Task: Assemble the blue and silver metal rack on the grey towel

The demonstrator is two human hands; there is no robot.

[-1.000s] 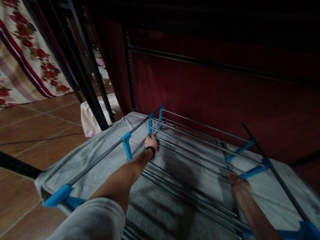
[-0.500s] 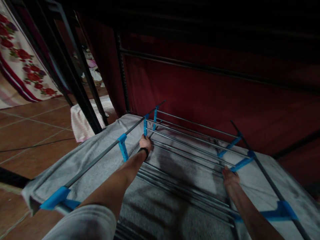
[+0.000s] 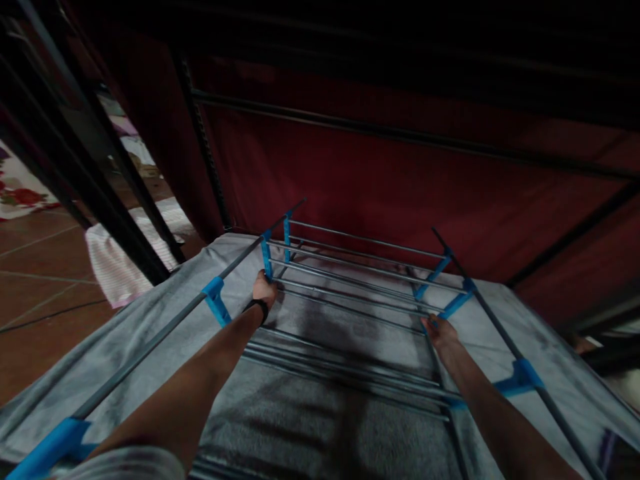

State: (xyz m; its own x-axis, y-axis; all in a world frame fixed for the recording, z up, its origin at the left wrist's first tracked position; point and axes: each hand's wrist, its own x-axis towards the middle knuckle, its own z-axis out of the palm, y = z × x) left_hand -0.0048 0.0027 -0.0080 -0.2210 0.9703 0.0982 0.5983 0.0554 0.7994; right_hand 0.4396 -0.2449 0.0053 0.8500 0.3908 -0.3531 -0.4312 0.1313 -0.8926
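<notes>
A shoe rack of thin grey metal tubes (image 3: 350,293) and blue plastic brackets lies over a grey cloth. My left hand (image 3: 264,290) is closed at the lower end of a blue bracket (image 3: 267,257) on the rack's left side; a dark band circles that wrist. On the other side, my right hand (image 3: 439,330) closes round the lower end of another blue bracket (image 3: 456,305), where the cross tubes meet it. Its fingertips are partly hidden. Long side poles (image 3: 150,347) run through the brackets on both sides.
Under the rack spreads the grey cloth (image 3: 310,433). Behind it hangs a dark red curtain (image 3: 350,180) with a black metal frame bar (image 3: 320,120) across. Black posts (image 3: 125,173) stand at left, near a striped cloth (image 3: 117,267) and the tiled floor (image 3: 45,280).
My view has swung to the right, so the rack and hands appear further left. Both hands keep their hold on the brackets.
</notes>
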